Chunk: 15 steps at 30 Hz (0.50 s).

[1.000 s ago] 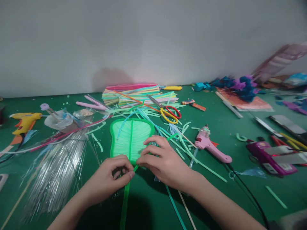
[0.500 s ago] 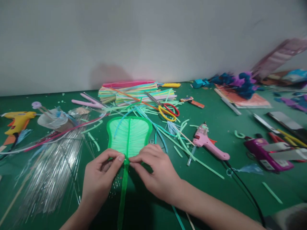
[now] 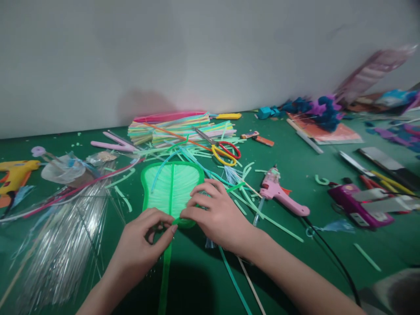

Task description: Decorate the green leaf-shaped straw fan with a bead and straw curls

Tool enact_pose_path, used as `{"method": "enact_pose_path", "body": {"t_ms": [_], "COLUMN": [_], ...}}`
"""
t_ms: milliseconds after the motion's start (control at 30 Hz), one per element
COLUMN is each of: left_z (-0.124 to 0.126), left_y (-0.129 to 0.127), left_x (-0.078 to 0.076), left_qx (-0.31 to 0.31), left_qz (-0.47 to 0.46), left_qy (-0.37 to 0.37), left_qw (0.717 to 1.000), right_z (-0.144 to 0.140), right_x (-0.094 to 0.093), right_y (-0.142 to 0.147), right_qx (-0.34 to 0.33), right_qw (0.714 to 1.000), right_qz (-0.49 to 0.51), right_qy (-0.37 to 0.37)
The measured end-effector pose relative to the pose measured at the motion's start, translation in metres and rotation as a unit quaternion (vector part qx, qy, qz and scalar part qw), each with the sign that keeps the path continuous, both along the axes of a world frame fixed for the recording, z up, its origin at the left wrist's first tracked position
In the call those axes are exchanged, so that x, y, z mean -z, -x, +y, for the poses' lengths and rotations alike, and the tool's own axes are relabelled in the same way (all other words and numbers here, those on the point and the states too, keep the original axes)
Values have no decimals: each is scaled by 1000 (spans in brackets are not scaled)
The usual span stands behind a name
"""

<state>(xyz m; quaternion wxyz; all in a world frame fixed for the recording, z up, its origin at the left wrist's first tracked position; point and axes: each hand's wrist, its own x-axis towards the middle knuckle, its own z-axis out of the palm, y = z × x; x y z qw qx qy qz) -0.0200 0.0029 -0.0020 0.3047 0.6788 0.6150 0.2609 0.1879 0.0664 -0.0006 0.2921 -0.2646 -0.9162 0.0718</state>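
Observation:
A light green leaf shape (image 3: 170,186) made of straws, with a darker green rim and midrib, lies flat on the green table (image 3: 295,245). Its long green stem (image 3: 166,271) runs toward me. My left hand (image 3: 142,243) pinches the stem where it meets the leaf's base. My right hand (image 3: 218,216) rests on the leaf's lower right edge, thumb and forefinger pinching the same spot from the other side.
A pile of coloured straws (image 3: 177,127) and red-and-yellow scissors (image 3: 223,151) lie behind the leaf. A pink glue gun (image 3: 282,197) with a black cord sits to the right, a yellow glue gun (image 3: 15,173) at far left. Clear thin sticks (image 3: 68,236) spread at left. A purple device (image 3: 359,203) lies at right.
My right hand has moved back up onto the leaf's lower right edge. My left hand slid slightly toward me along the stem. The view shifted a little rightward.

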Motion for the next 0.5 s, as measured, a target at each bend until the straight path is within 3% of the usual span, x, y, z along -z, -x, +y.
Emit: {"method": "enact_pose_path", "body": {"t_ms": [267, 500], "left_z": [0, -8], "left_y": [-4, -5], "left_x": [-4, -7], "left_qx": [52, -73], "left_qz": [-2, -129], "left_qy": [9, -35], "left_qw": [999, 988], "right_z": [-1, -16], "right_x": [1, -7], "right_y": [1, 11], "right_qx": [-27, -2], "right_qw": [1000, 983], "right_qz": [-12, 121], "right_qy": [-3, 137]}}
